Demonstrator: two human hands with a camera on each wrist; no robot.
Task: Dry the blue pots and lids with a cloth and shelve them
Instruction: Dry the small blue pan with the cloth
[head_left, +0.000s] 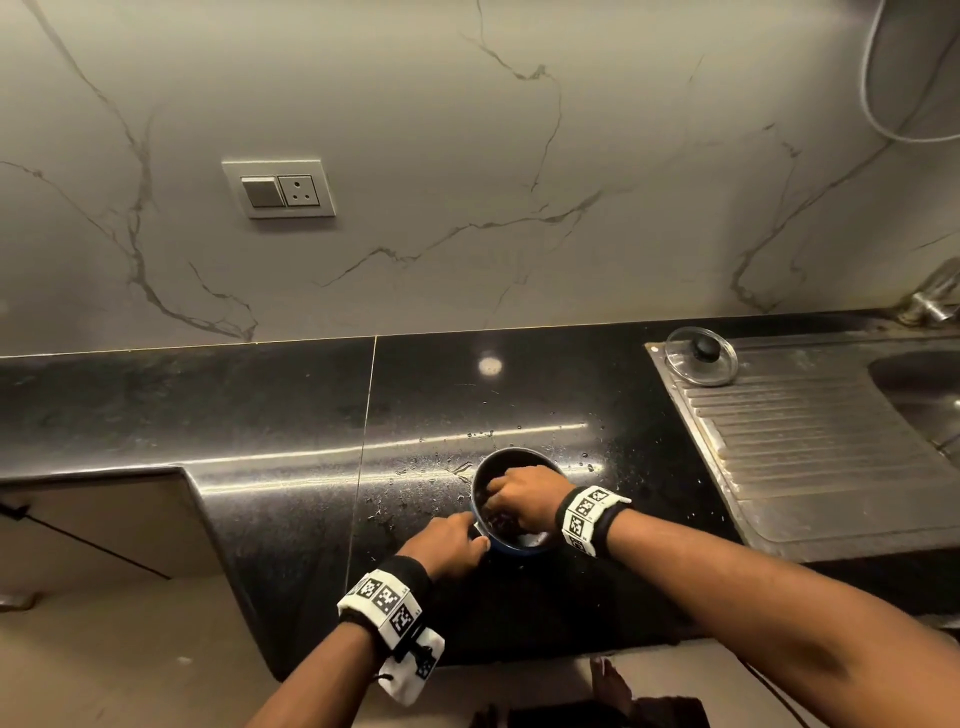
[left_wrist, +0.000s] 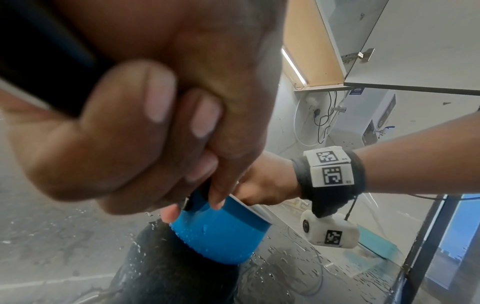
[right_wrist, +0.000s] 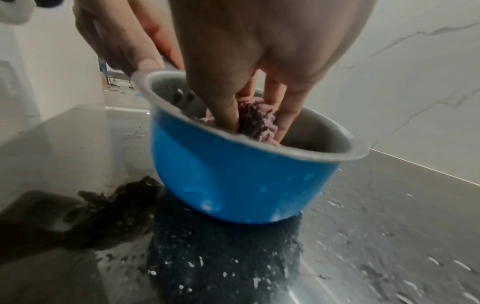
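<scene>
Blue pot (head_left: 511, 540) tilted on wet black surface (head_left: 291, 415), left hand (head_left: 447, 545) fingers curled round its handle at 8 o'clock, right hand (head_left: 524, 493) fingers bunching purple cloth (right_wrist: 255, 121) inside, glass lid (head_left: 701, 356) on draining board (head_left: 810, 447) at 1 o'clock.

Blue pot (right_wrist: 233, 181), purple cloth (right_wrist: 257, 121), black countertop (head_left: 260, 415).

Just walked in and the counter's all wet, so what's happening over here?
A person is drying a small blue pot on the black stone counter. The left hand grips the pot's handle, tilting it, while the right hand presses a purplish cloth inside it. Water droplets cling to the pot's outside. A glass lid with a black knob lies on the steel drainboard, untouched.
</scene>
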